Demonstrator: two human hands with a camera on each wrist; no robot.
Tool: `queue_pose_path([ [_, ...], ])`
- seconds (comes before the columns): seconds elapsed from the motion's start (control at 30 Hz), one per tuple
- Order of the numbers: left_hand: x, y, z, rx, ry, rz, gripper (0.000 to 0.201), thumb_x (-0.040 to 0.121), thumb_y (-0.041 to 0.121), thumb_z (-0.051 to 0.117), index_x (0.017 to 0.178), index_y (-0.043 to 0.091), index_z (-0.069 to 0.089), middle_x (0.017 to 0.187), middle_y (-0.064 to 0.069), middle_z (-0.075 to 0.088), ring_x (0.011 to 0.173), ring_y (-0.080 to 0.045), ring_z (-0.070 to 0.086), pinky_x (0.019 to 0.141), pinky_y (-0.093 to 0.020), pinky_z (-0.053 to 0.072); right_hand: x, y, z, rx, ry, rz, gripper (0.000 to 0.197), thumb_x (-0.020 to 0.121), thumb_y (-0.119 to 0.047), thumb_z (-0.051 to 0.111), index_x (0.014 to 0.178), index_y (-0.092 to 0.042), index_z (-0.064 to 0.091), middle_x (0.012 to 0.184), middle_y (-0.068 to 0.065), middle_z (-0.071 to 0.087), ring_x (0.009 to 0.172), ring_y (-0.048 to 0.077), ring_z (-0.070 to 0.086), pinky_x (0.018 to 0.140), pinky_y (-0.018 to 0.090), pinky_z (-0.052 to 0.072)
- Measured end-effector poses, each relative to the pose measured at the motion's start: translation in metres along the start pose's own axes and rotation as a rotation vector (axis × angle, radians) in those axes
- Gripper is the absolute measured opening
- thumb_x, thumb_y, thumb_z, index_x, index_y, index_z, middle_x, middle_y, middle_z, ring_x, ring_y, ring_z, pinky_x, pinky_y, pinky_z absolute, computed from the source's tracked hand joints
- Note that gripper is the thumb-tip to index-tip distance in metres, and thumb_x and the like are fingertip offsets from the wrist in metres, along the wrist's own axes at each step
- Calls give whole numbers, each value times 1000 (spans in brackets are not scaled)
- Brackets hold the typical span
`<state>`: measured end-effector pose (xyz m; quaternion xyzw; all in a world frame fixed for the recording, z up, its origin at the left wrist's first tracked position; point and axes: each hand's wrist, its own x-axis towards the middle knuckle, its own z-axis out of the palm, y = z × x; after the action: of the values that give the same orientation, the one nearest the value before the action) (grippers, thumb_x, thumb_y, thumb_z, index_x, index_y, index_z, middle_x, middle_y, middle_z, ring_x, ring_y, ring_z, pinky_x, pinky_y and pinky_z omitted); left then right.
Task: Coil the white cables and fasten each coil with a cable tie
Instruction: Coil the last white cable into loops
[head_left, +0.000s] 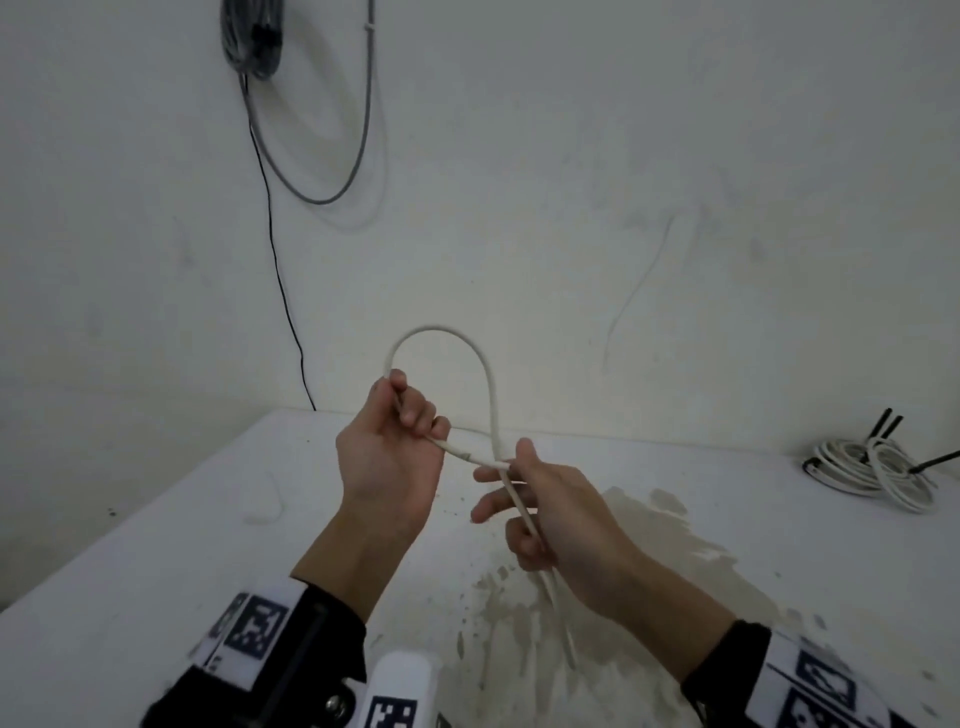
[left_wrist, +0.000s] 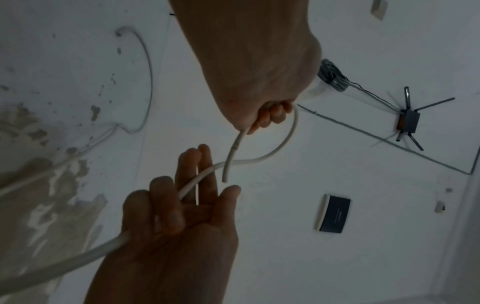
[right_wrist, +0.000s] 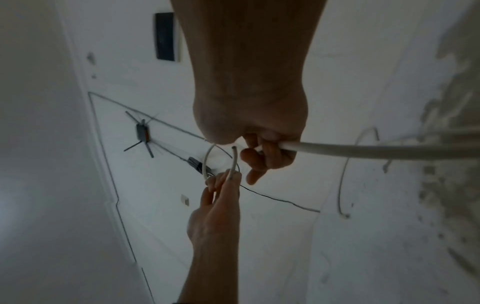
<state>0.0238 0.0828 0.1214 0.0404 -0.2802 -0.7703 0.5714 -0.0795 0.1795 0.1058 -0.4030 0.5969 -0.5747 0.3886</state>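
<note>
Black sleeves (head_left: 332, 618) end in white wrist bands (head_left: 810, 675) printed with what look like black square markers.

The cable (head_left: 491, 384) looped between the hands is white. The surface (head_left: 156, 545) is white too, blotched with brownish-grey stains (head_left: 649, 525) and dark specks. The coiled cables (head_left: 867, 467) at its far right are white, with black ties (head_left: 885, 423) sticking out. The wristbands (head_left: 254, 631) carry black-and-white square markers. On the white wall hang a grey cable loop (head_left: 332, 176) and a thin black wire (head_left: 280, 291).

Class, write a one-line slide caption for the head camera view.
Left hand and right hand bend a white cable into its first loop above the table.
</note>
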Motion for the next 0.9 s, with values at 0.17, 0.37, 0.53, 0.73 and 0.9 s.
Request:
queue_pose_path([
  [0.17,3,-1,-2,-147,133,44,29,94,12,31,69,15,45,52,4,30,47,-10,27,57,-23,26,2,-2,6,144,-35,-35,35,95,-37,49,100,-7,67,73,4,63,43,11,39,44,22,33],
  [0.37,-4,-10,-1,-179,173,-7,29,93,12,30,68,13,44,53,1,35,49,-13,32,60,-24,30,7,1,13,216,49,-185,21,92,-24,58,84,-11,73,65,0,60,45,11,40,46,22,36],
  [0.53,-11,-15,-5,568,389,3,41,89,2,52,126,15,42,121,-5,48,106,-18,47,89,-33,34,16,-6,-8,70,199,-278,23,88,-21,65,70,-8,72,58,4,60,36,11,35,37,18,30],
  [0.73,-20,-2,-9,1670,-288,538,50,81,20,54,127,38,43,136,16,33,132,-6,17,105,-34,10,24,-17,-34,-693,-9,-370,23,86,-29,66,75,-11,74,59,3,64,39,6,38,43,16,33],
  [0.9,-14,-2,-18,1784,-574,224,20,99,29,40,104,27,59,95,15,64,94,1,57,97,-32,35,24,-24,-37,-796,-97,-438,32,92,-29,57,69,-11,67,58,-1,58,52,13,45,57,30,41],
])
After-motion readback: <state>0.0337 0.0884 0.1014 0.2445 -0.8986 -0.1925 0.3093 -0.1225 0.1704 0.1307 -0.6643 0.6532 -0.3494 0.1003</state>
